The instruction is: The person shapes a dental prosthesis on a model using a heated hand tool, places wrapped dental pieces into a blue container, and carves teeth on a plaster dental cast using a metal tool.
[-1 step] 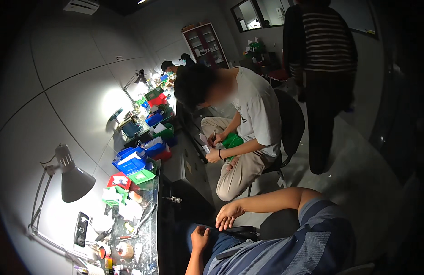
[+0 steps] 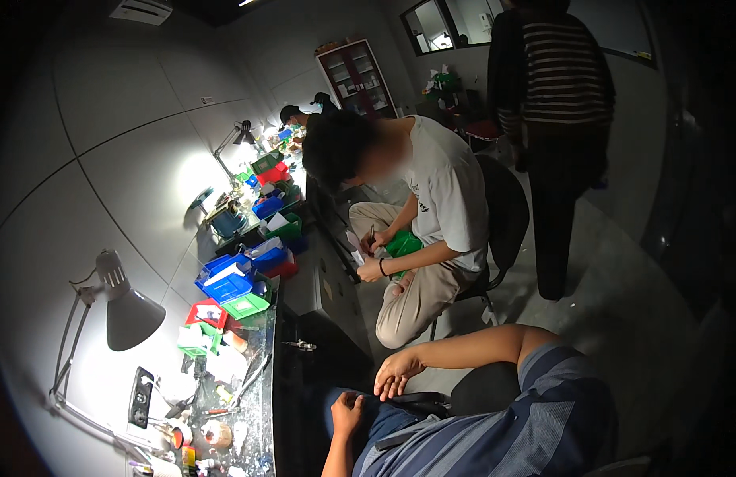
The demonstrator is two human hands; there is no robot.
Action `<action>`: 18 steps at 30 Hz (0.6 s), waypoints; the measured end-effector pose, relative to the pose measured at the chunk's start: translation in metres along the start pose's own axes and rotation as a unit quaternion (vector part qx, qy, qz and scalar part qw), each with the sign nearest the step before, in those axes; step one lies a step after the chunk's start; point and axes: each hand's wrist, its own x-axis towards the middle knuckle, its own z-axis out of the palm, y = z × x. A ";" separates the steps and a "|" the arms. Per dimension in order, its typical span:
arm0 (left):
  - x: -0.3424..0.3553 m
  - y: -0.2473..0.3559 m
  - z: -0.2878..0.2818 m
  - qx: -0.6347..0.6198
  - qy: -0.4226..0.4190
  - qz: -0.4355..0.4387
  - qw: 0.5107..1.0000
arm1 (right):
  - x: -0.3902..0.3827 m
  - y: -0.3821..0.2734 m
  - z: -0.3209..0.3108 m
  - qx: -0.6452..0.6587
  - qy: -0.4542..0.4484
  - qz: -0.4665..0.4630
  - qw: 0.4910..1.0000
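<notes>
My left hand [image 2: 348, 413] rests on my thigh in dark blue trousers [image 2: 376, 417], at the lower middle. Its thumb side shows, but most of its fingers curl out of sight, and I see no object in it. Just right of it, my right hand [image 2: 399, 371] droops from a bent wrist over my lap. The fingers of that hand hang loosely apart with nothing between them. A dark strap-like item [image 2: 419, 404] lies across my waist below the right hand. Both hands are apart from the workbench [image 2: 259, 397] on the left.
On the bench stand a lamp [image 2: 133, 318], a black power strip [image 2: 140, 397], jars and blue [image 2: 225, 280], green and red bins. A seated person [image 2: 447, 191] in a white shirt holds papers and a pen. Behind, another person [image 2: 551, 119] stands in a striped top. A drawer cabinet [image 2: 332, 278] adjoins the bench.
The standing person in the striped top has shifted slightly to the left. My hands and the seated person look unchanged.
</notes>
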 end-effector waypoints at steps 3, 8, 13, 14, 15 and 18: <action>0.000 0.006 0.000 0.006 0.002 0.000 1.000 | -0.001 0.000 0.000 0.001 -0.008 -0.003 1.000; -0.001 0.006 0.000 0.007 0.002 -0.004 1.000 | -0.002 -0.001 0.002 0.001 -0.011 -0.007 1.000; -0.002 0.004 -0.001 0.017 0.006 -0.010 1.000 | -0.005 -0.005 0.006 -0.001 -0.014 -0.010 1.000; -0.002 0.006 -0.001 0.018 0.008 -0.008 1.000 | -0.004 -0.005 0.006 0.000 -0.014 -0.009 1.000; -0.002 0.007 -0.001 0.020 0.010 -0.005 1.000 | -0.004 -0.005 0.006 0.000 -0.014 -0.008 1.000; -0.002 0.010 -0.002 0.025 0.010 -0.004 1.000 | -0.004 -0.005 0.006 0.004 -0.023 -0.011 1.000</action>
